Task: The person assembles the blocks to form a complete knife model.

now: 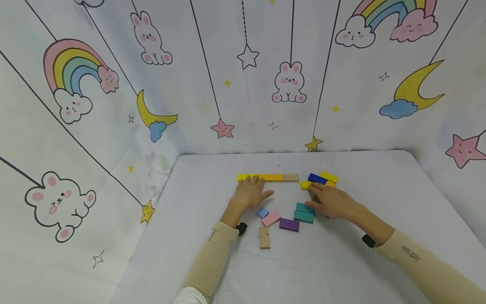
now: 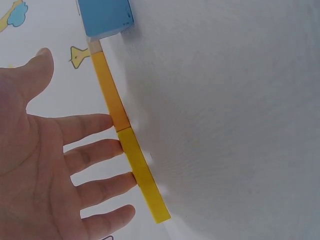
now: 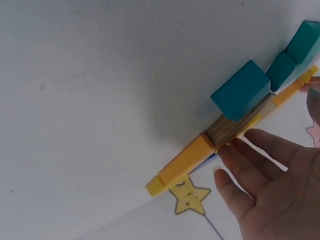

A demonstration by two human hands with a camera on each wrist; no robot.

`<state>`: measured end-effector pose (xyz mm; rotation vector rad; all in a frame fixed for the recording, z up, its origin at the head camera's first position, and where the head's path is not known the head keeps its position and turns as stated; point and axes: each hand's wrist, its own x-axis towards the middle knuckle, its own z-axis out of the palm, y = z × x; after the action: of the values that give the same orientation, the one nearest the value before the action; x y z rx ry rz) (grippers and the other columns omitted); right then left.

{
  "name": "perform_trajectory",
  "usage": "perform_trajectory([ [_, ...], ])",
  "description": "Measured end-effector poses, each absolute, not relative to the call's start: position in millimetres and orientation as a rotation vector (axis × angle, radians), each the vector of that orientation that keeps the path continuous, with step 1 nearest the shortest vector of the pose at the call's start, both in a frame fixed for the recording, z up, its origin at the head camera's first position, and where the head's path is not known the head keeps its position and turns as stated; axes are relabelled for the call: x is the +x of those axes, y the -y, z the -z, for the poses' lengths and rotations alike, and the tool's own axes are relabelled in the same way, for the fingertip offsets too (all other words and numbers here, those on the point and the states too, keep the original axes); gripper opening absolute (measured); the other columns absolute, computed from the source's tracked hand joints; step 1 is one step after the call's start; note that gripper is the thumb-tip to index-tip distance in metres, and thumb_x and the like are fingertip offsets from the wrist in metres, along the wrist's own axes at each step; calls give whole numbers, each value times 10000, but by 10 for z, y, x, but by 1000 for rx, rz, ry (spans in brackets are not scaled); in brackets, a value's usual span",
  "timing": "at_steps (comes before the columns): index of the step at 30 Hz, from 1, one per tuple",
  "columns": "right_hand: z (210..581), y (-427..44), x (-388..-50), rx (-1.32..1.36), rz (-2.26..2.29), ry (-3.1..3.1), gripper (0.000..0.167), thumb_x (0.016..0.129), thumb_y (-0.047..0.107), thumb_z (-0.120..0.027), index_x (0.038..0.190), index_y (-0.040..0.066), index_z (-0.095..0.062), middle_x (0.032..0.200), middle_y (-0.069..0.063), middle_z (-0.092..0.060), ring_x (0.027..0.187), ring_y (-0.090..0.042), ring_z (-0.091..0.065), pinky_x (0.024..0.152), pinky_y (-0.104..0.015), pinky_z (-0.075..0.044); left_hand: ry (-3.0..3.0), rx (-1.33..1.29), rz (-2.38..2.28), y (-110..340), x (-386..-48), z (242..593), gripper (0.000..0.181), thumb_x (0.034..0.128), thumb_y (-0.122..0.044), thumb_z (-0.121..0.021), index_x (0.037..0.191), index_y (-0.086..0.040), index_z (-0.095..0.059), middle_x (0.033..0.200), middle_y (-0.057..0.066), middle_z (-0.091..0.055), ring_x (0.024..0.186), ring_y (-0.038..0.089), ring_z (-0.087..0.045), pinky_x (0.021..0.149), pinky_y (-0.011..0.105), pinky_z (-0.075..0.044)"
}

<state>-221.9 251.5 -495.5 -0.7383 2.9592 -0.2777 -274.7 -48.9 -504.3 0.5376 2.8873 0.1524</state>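
Note:
In the head view, my left hand (image 1: 248, 193) lies at the left part of a row of blocks. Its straight fingers touch the yellow block (image 2: 145, 175), with an orange block (image 2: 111, 90) end to end beside it and a tan block (image 1: 290, 177) at the row's right end. My right hand (image 1: 334, 202) reaches over a loose cluster, fingertips at a small yellow block (image 1: 305, 185). Its fingers are extended and apart in the right wrist view, near a brown wooden block (image 3: 225, 131) and an orange block (image 3: 187, 159). A blue block (image 1: 317, 179) lies just beyond them.
Two teal blocks (image 1: 303, 216) lie left of the right hand. Nearer me are a purple block (image 1: 289, 224), a pink block (image 1: 271, 218), a light blue block (image 1: 263, 212) and a wooden block (image 1: 264, 238). A patterned curtain (image 1: 250, 114) rises behind the white table (image 1: 205, 169).

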Motion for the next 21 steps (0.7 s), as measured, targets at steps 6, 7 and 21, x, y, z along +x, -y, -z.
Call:
perform_trajectory([
  [6, 4926, -2483, -2225, -747, 249, -2936, 640, 1044, 467, -618, 1417, -52, -590, 1482, -286, -537, 1195, -438, -643, 996, -594, -547, -2889, 546, -154, 515, -2762, 5077, 769, 1048, -692, -365, 1613, -174, -418, 1678, 86, -357, 1550, 368, -301, 1266, 567, -230],
  [7, 4924, -2477, -2226, -740, 250, -2934, 641, 1044, 468, -618, 1417, -53, -590, 1484, -290, -533, 1210, -449, -635, 1004, -599, -540, -2889, 548, -154, 518, -2766, 5085, 769, 1048, -692, -365, 1612, -172, -421, 1677, 87, -359, 1550, 368, -302, 1266, 567, -231],
  [21, 4967, -2505, -2324, -713, 212, -2966, 662, 1036, 477, -629, 1417, -62, -588, 1500, -307, -515, 1306, -485, -569, 1027, -623, -513, -2892, 564, -131, 503, -2773, 5069, 763, 1051, -690, -355, 1610, -175, -424, 1673, 82, -366, 1551, 356, -303, 1265, 566, -236],
])
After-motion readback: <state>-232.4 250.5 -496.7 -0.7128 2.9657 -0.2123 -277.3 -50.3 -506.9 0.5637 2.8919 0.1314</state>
